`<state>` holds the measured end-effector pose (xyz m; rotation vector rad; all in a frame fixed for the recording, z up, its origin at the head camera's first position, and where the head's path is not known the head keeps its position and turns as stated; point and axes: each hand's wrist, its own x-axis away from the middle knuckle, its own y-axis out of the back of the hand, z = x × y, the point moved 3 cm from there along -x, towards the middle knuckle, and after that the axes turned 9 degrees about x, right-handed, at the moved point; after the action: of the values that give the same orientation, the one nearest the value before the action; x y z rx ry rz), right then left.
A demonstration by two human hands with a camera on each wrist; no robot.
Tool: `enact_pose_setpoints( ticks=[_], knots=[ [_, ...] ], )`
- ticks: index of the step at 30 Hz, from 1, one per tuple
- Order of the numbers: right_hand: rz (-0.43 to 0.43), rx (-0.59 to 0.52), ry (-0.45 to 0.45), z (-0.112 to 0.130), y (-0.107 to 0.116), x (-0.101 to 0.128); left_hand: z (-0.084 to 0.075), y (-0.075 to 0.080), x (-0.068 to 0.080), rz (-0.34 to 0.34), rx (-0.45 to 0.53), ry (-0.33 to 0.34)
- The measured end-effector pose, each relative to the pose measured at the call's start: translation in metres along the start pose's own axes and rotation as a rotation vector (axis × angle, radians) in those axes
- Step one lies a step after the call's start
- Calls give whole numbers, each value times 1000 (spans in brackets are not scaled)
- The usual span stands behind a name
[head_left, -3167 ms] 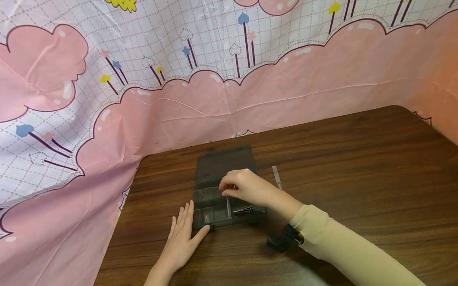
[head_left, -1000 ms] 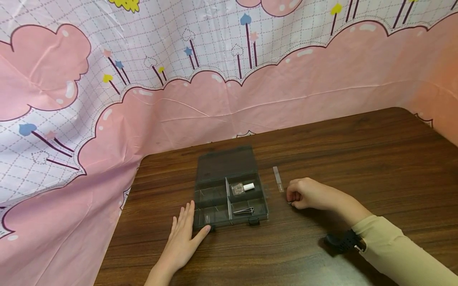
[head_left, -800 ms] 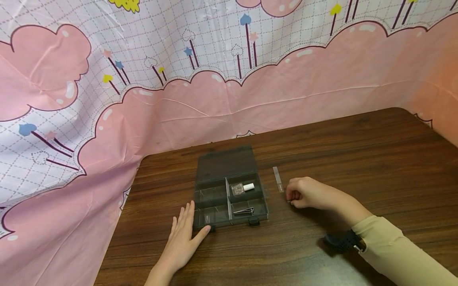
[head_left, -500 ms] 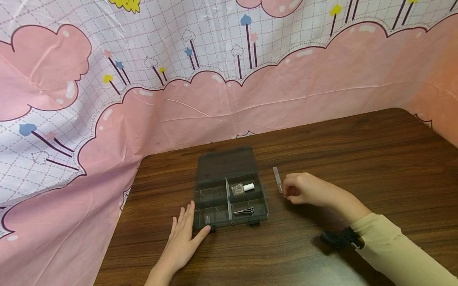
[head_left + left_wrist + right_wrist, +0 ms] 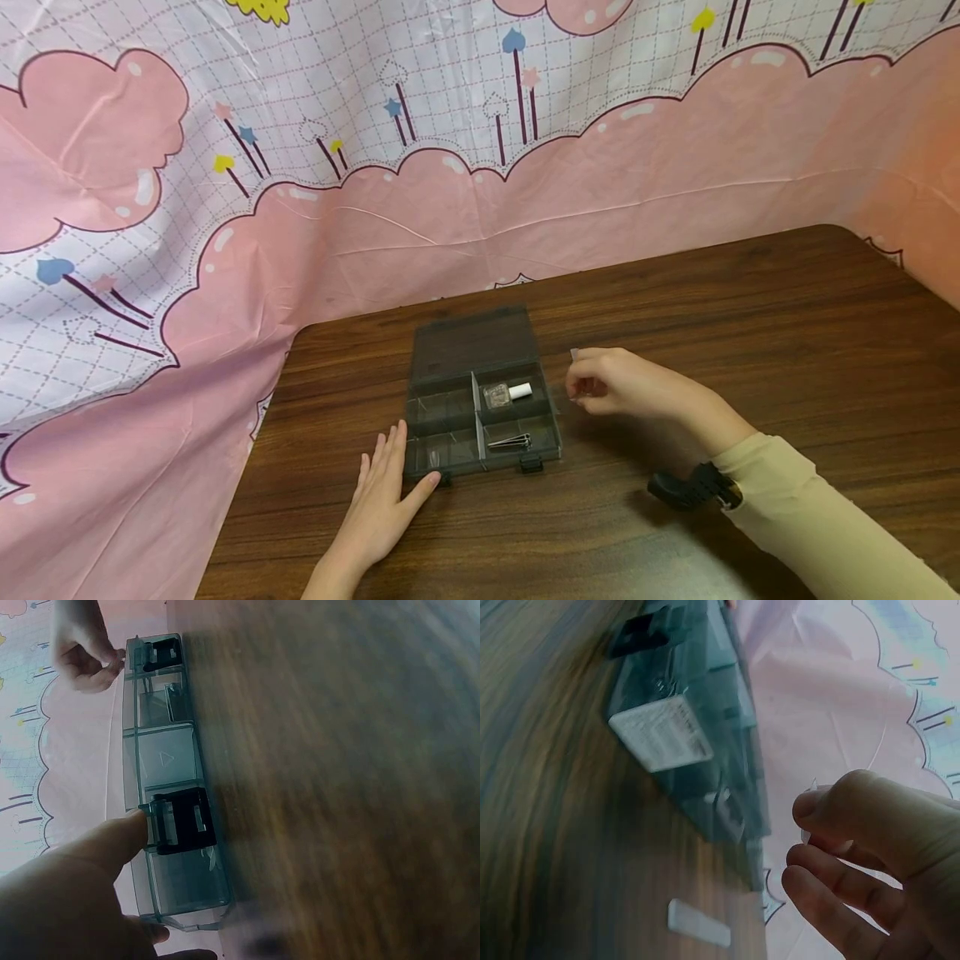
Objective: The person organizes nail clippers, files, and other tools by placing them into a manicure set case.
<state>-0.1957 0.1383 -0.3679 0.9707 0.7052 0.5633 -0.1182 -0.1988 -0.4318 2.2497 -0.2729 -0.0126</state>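
The organizer box (image 5: 480, 408) at frame centre sits under our flat left hand (image 5: 386, 492) while our right hand (image 5: 618, 385) pinches a small clear piece (image 5: 810, 787), likely needing careful placement into a compartment.

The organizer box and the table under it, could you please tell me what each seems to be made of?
The organizer box looks like smoky, see-through plastic with a glossy finish: its dividers and contents show through the walls, and its latches are opaque black. The table shows dark brown wood grain with a soft sheen; whether solid wood or laminate cannot be told.
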Motion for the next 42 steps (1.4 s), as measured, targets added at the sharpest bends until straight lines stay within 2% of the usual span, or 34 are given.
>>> enact_pose_setpoints(
  ticks=[13,21,26,30,35,42],
  knots=[
    [24,-82,90,34,-8,-46,1,-1,0,-6,2,-13],
    [52,-99,163,61,-24,-75,1,-1,0,-12,-6,-14],
    [101,-95,182,76,-41,-91,0,-1,1,-17,2,-18],
    [173,-36,157,85,-59,-102,-1,0,1,-16,11,-21],
    [254,118,115,91,-80,-110,1,-1,0,6,4,-2],
    [336,288,98,93,-98,-116,1,-1,0,18,1,6]
  ],
)
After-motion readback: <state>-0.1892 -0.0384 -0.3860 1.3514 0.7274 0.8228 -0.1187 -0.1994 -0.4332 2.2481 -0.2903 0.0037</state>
